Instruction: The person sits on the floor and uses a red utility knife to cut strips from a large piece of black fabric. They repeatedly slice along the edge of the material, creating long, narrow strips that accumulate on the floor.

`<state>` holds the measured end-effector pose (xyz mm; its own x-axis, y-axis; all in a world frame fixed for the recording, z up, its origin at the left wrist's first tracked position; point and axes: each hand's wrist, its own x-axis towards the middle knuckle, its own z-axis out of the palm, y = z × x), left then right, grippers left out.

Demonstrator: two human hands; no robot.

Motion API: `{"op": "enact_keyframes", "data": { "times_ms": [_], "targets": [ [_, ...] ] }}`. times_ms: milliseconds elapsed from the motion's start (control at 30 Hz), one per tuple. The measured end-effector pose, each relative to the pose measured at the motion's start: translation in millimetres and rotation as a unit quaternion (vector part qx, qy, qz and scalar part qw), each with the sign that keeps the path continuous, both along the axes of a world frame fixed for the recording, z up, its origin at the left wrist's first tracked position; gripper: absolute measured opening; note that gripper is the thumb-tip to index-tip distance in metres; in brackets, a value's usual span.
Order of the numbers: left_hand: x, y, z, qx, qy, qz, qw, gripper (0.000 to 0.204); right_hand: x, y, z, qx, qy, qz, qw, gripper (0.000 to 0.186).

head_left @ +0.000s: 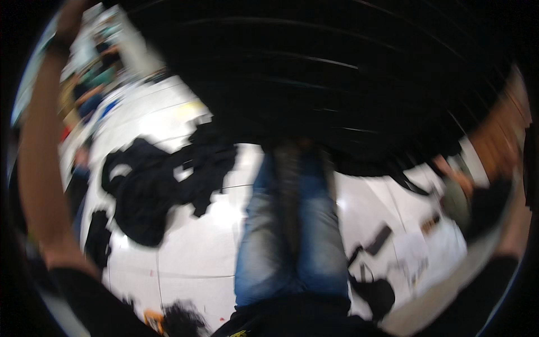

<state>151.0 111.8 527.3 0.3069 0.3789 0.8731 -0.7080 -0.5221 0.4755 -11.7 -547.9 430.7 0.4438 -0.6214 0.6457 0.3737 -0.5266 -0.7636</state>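
Observation:
A large black fabric (331, 73) with thin pale streaks, perhaps folds or slits, spans the upper view above my outstretched legs in blue jeans (317, 241). My raised left arm runs up the left side to my left hand (70, 19) at the top rim, beside the fabric; its fingers are blurred and cropped. My right arm rises along the right rim, and whatever shows of that hand at the fabric's edge is too smeared to make out.
Black cloth pieces (143, 196) lie on white floor tiles (191, 253) to my left. Other people (90, 95) sit along the left; another person (455, 191) is at the right, beside white sheets (432, 253). A black bag-like item (376, 295) lies by my right hip.

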Motion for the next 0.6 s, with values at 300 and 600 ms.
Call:
{"op": "enact_keyframes", "data": {
  "times_ms": [300, 600],
  "targets": [
    [-105.5, 41.8, 70.8, -0.055, -0.184, 0.05, 0.98, 0.037, 206.5, 343.8, -409.9, 0.066, 0.351, 0.304, 0.883, 0.009],
    [-126.3, 70.6, 51.2, -0.096, -0.12, 0.043, 0.987, 0.04, 210.8, 282.6, -341.5, 0.064, 0.296, 0.269, 0.914, 0.009]
  ]
}}
